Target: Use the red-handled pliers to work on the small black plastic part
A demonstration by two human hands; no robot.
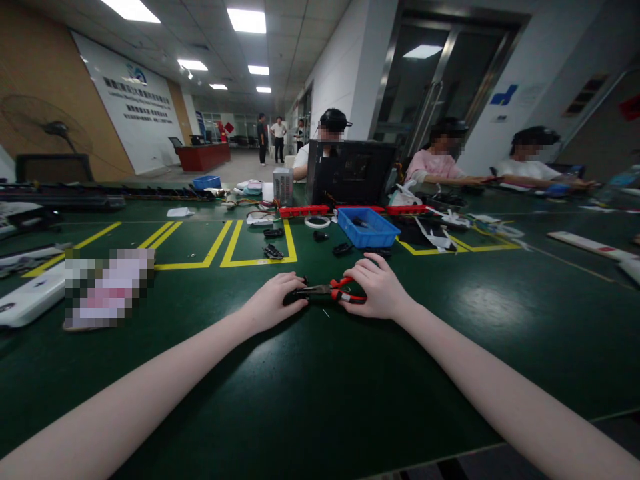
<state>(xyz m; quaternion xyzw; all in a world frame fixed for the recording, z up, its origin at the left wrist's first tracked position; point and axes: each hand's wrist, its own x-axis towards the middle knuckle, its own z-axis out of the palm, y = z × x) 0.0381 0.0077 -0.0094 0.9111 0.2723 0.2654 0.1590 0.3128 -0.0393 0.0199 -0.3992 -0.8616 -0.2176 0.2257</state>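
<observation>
My right hand (pixel 374 287) is closed round the red handles of a pair of long-nosed pliers (pixel 336 291), whose jaws point left. My left hand (pixel 277 300) grips a small black part (pixel 296 295) between thumb and fingers; the tips of the pliers reach it, though the exact contact is too small to tell. Both hands are low over the green table (pixel 320 393). A thin pale sliver (pixel 326 313) lies just below the pliers.
Beyond my hands are several black parts (pixel 273 251) and a blue bin (pixel 367 227). A phone-like item (pixel 111 290) and a white object (pixel 40 293) lie left. A black computer case (pixel 350 172) stands behind, with people seated across the table.
</observation>
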